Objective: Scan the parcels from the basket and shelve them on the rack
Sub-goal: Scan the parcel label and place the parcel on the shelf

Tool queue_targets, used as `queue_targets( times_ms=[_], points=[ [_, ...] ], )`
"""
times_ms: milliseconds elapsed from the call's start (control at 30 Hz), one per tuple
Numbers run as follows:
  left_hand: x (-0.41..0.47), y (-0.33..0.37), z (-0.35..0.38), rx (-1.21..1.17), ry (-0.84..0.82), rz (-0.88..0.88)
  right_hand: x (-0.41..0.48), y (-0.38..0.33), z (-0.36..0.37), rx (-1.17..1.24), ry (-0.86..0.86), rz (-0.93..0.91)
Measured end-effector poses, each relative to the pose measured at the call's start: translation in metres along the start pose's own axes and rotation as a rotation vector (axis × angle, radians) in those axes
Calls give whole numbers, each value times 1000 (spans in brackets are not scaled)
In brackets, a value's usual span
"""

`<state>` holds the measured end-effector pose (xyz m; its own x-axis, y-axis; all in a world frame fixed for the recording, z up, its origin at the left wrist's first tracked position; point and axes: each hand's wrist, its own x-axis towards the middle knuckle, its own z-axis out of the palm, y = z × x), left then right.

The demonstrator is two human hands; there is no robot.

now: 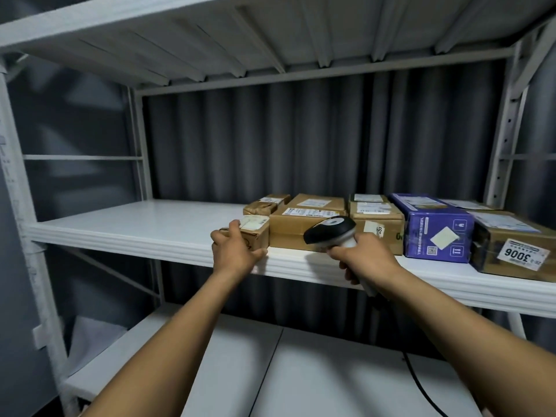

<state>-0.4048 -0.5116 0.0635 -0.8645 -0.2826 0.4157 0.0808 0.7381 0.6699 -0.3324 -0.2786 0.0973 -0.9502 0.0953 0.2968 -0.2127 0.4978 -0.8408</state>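
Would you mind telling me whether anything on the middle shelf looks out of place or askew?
Only the rightmost brown box: its front label reading 3006 is upside down, so the box seems shelved inverted.

White painted metal rack (pixel 508 115), loaded with cardboard and plastic
Shelf (pixel 135 224) smooth, matt white; parcels (pixel 301 233) and small parcel (pixel 255 236) matt brown cardboard with white paper labels (pixel 523 254); purple box (pixel 433 233) glossy printed card; scanner (pixel 329 233) smooth black-and-white plastic, slightly shiny; curtain (pixel 270 139) soft grey cloth
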Motion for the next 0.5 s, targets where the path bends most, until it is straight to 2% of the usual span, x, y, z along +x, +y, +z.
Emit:
queue_targets(
  times_ms=[233, 500],
  points=[
    [25, -1, 3, -13, -136, 2, 9, 2, 1, -95, -21, -4],
    [27, 1, 5, 9, -156, 7, 5, 5, 3, -98, -33, -26]
  ],
)
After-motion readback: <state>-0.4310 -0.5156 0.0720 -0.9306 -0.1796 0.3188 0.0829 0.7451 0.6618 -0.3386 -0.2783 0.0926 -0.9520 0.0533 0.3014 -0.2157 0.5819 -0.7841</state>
